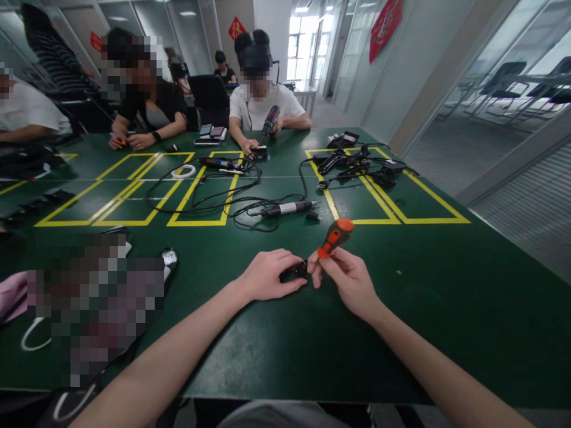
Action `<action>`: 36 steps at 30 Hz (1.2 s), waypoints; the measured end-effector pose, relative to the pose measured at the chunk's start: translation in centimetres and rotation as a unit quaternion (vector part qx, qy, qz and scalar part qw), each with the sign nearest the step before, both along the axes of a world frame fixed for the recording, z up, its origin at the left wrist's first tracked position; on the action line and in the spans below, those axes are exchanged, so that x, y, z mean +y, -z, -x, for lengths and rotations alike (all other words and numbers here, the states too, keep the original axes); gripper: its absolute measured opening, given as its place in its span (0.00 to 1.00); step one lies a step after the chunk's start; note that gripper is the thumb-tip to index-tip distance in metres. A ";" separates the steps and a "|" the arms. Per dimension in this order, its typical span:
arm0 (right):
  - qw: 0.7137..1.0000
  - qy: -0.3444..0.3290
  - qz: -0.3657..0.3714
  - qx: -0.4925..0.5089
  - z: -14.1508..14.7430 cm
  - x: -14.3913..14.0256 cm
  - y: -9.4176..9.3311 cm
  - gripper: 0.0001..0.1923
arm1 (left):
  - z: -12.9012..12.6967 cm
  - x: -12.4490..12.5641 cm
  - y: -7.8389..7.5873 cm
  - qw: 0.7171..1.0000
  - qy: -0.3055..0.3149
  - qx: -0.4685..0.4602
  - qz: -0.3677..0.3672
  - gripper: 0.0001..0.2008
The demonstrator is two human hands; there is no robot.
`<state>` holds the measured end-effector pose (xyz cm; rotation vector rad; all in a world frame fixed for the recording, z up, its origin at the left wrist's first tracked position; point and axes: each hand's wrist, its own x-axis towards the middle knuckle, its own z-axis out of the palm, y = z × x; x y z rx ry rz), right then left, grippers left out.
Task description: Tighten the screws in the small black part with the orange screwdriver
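Observation:
My left hand [273,274] rests on the green table [250,345], its thumb and fingers closed around a small black part [301,269] whose exact kind I cannot make out. Just to the right, my right hand [348,276] grips a screwdriver [335,238] with an orange and dark grey handle. The handle tilts up and to the right. Its shaft and tip are hidden by my fingers, so contact with the black part cannot be seen.
Ahead lies a grey electric screwdriver [288,208] with looping black cables, beside a small black piece [313,216]. More cables and adapters [352,160] are piled at the back right. Bags [169,261] lie on the left. A co-worker [263,98] holding a power driver sits opposite.

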<state>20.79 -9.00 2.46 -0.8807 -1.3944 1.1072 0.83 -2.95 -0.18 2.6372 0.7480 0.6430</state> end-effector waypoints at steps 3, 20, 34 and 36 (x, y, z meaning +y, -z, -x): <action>1.000 0.010 -0.013 0.019 0.2 -0.1 0.1 0.17 | 0.0 0.0 -0.1 1.000 -0.001 0.002 -0.004 0.15; 0.999 0.021 -0.023 -0.010 0.2 0.0 -0.4 0.18 | -0.1 -0.1 -0.1 1.000 -0.001 0.001 0.002 0.15; 0.994 -0.036 -0.059 -0.090 -1.0 0.7 -1.5 0.13 | -0.1 -0.2 -0.4 1.000 0.008 -0.002 0.011 0.11; 0.991 -0.031 -0.075 -0.108 -1.1 0.7 -1.6 0.12 | -0.1 -0.1 -0.3 1.000 0.002 0.004 0.012 0.12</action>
